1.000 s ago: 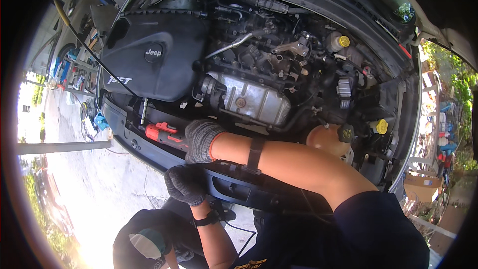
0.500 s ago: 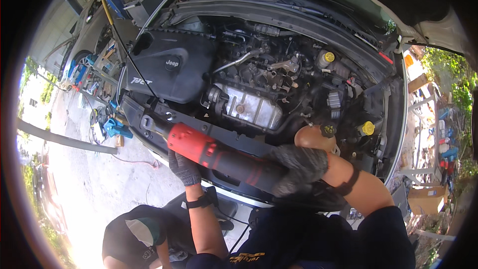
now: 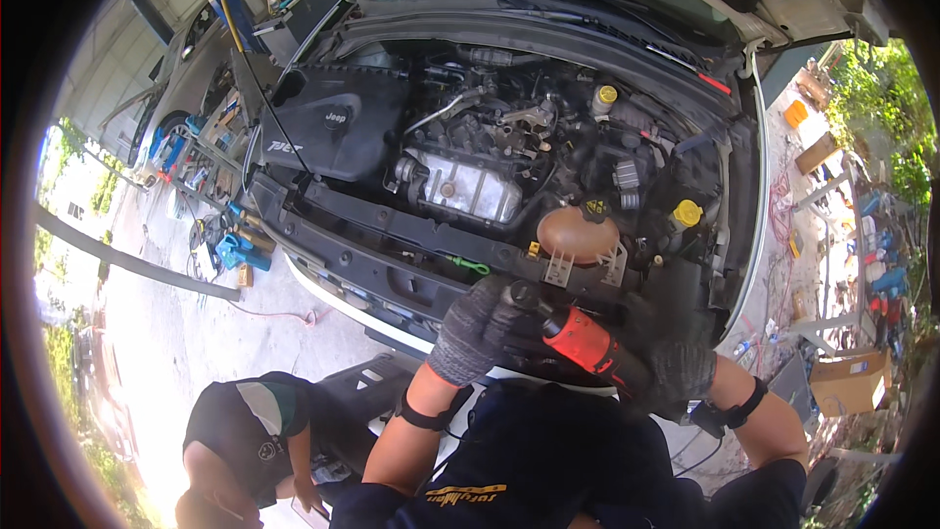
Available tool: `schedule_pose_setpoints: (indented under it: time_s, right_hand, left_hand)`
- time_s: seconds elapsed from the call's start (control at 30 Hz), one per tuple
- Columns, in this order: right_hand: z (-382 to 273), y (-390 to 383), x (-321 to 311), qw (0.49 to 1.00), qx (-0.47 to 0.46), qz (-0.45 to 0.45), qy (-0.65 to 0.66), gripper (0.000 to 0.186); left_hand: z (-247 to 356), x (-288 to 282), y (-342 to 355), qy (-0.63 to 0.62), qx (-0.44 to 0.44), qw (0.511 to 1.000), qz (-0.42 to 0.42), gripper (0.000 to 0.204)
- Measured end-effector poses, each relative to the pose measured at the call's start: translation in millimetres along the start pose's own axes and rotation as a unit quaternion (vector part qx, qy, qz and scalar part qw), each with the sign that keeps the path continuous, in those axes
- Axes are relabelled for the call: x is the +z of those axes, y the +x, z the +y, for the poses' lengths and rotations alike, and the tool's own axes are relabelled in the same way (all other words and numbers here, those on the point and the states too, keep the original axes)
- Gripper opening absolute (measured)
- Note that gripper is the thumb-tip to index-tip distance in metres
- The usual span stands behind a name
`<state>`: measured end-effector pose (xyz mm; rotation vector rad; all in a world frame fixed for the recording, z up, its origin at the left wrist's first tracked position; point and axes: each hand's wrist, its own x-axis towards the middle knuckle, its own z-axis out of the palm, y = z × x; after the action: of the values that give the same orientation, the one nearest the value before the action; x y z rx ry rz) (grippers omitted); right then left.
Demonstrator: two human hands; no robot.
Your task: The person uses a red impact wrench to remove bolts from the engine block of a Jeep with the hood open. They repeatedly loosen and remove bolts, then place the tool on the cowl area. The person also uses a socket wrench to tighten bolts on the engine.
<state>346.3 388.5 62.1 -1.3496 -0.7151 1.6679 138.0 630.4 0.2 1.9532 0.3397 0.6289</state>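
Observation:
My right hand, in a grey-black knit glove, is wrapped round the black handle of a red and black cordless ratchet. The tool lies slanted in front of the car's front edge, its dark head toward the upper left. My left hand, gloved alike, has its fingers closed at that head; whether a socket sits between them is hidden. Just beyond the tool is a brown coolant tank with a black cap. A green-handled dipstick or tool lies on the front crossmember, beyond my left hand.
The engine bay holds a black airbox cover, a silver heat shield and yellow caps. A crouching person is at lower left. A thin prop rod crosses the left side. Shelving and a cardboard box stand at right.
The ratchet has come back from the left of the crossmember toward my body and rightward. My left hand has moved right to its head. The green handle now shows, and the crouching person leans lower.

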Motion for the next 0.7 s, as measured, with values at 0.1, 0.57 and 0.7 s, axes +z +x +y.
schedule_pose_setpoints:
  time_s: [0.1,0.57,0.7]
  right_hand:
    - [34.8,-12.9,3.3,0.964,-0.07,0.078,-0.243,0.084]
    - [-84.8,103.2,-81.6,0.845,-0.077,0.231,-0.476,0.044]
    - [-143.3,187.3,-130.8,0.832,-0.022,0.223,-0.508,0.044]
  left_hand:
    - [18.7,21.4,4.1,0.101,0.022,0.994,0.021,0.027]
    - [-92.6,-50.6,118.8,-0.104,-0.205,0.938,0.26,0.022]
    - [-139.6,-79.5,162.7,-0.263,-0.322,0.845,0.336,0.021]
